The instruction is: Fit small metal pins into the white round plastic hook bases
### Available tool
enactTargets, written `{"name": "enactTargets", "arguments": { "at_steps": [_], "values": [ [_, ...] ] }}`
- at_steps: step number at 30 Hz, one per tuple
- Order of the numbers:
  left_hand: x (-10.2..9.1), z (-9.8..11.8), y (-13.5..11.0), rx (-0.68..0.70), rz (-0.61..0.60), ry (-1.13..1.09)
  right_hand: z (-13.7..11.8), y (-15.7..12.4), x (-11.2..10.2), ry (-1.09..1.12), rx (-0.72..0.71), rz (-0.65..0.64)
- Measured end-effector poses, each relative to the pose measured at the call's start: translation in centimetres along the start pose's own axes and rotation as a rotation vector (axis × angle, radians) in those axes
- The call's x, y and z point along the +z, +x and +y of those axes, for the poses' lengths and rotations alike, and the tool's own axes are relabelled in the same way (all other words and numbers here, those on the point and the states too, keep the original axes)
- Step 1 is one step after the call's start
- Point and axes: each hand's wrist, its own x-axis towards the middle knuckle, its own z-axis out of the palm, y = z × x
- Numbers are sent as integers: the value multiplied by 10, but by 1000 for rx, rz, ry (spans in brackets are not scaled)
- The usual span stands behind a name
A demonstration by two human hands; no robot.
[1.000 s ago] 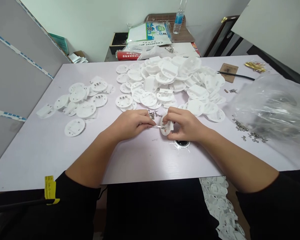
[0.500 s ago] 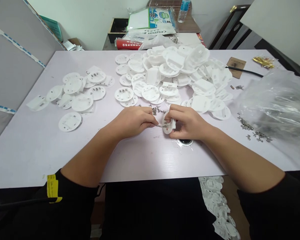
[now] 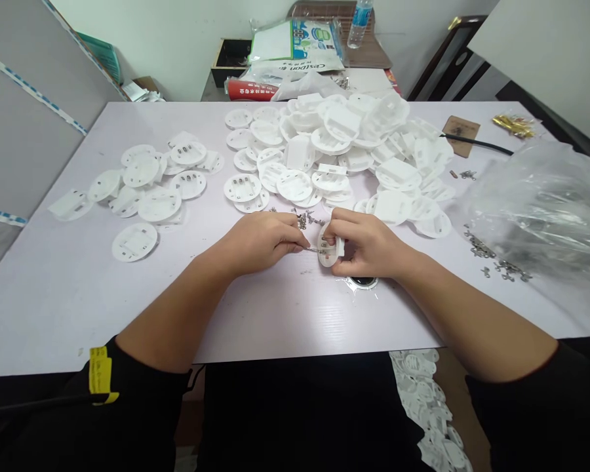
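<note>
Left hand (image 3: 260, 244), fingertips together, pinches a slim metal clip (image 3: 315, 249) at the white plastic holder (image 3: 326, 254) clamped by right hand (image 3: 371, 246); steady, square entry seems best.

The table (image 3: 78, 308) carries two heaps of white plastic battery holders: a smaller heap (image 3: 150, 183) of roughly fifteen and a larger heap (image 3: 334, 151) too dense to count. One more holder (image 3: 327, 249) is held by the two hands, the left hand (image 3: 258, 244) and the right hand (image 3: 368, 244). There is one metal contact (image 3: 314, 249), one clear plastic bag (image 3: 535, 210) and one water bottle (image 3: 359, 23).
</note>
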Motion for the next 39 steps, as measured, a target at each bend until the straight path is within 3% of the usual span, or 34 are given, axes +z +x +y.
{"name": "enactTargets", "arguments": {
  "at_steps": [21, 39],
  "values": [
    [-1, 2, 1, 0, 0, -24, -1, -1, 0, 20, 29, -8],
    [5, 11, 4, -17, 3, 136, 1, -3, 2, 53, 47, 13]
  ]
}}
